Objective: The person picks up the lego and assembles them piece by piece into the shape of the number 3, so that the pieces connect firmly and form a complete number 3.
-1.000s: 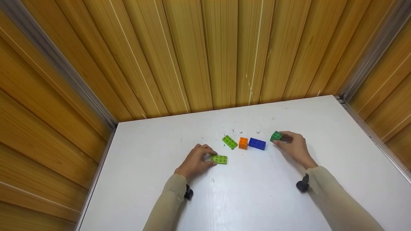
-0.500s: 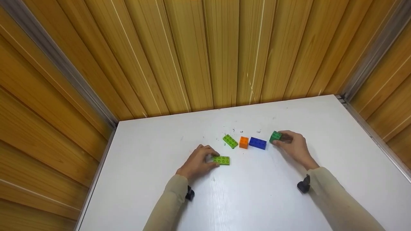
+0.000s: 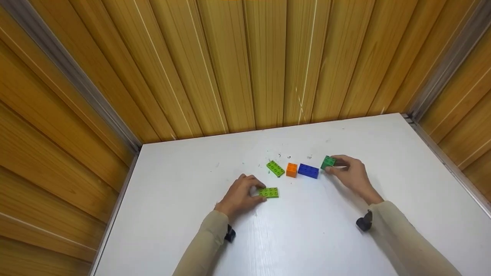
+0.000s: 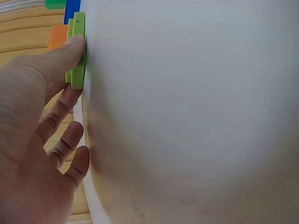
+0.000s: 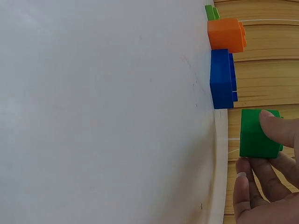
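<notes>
Between thumb and fingers my left hand (image 3: pixel 241 194) pinches a flat lime-green building brick (image 3: pixel 269 192), studs up, low over the white table. The left wrist view shows my thumb (image 4: pixel 70 51) on its long side, with the other fingers loosely bent below. My right hand (image 3: pixel 353 175) pinches a dark green square brick (image 3: pixel 328 162); in the right wrist view this green brick (image 5: pixel 259 134) is held off the tabletop. Left of it lie a blue brick (image 3: pixel 308 171), an orange square brick (image 3: pixel 291 170) and a second lime-green flat brick (image 3: pixel 275 168), set at a slant.
The white table (image 3: pixel 299 237) meets a yellow wood-look wall (image 3: pixel 264 65) along its back edge, with more panels at both sides. Small dark marks dot the surface behind the bricks. A black wrist device (image 3: pixel 364 221) sits at the right cuff.
My left hand has moved a little to the right along with the lime-green brick. My right hand has edged slightly left and up with the green brick. The other bricks stay put.
</notes>
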Demonstrator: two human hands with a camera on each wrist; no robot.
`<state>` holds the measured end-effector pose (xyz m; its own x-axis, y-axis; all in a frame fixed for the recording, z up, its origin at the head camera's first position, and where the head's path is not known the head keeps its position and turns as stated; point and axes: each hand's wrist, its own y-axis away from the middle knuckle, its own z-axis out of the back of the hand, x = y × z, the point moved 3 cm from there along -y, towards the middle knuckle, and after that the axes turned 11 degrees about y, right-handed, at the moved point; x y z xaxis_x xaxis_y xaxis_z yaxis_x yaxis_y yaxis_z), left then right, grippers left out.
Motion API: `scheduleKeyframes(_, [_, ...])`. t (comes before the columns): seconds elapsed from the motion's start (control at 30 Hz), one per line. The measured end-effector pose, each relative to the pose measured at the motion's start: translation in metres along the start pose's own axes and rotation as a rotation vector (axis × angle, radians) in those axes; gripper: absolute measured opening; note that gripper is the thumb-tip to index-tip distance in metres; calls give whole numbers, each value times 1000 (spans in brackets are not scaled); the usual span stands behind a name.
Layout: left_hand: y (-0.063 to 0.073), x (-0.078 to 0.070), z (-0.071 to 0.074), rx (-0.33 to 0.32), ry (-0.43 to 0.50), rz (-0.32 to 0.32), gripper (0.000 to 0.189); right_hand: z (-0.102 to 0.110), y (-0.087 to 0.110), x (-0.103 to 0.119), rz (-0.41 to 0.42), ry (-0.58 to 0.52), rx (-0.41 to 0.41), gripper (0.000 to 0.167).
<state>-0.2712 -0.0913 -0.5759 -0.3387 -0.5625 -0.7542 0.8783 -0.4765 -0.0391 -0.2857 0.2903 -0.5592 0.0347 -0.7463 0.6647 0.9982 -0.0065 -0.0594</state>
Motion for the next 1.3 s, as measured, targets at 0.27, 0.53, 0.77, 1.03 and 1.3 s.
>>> scheduleKeyframes(0.27, [-1, -5, -7, -12, -23, 16, 33, -3, 2, 10, 11, -34, 37, 52])
scheduleKeyframes(0.53, [-1, -9, -12, -18, -25, 18, 34, -3, 6, 25, 98, -24, 21, 47])
scheduleKeyframes(0.77, [-1, -12, -14, -18, -19, 22, 34, -4, 11, 39, 132, -15, 37, 45])
scheduleKeyframes(1.03, [-1, -16, -18, 0, -36, 10, 35, -7, 16, 53, 173, -47, 48, 48])
scheduleKeyframes(1.3, [1, -18, -22, 0, -27, 1, 35, -15, 19, 60, 199, -78, 62, 44])
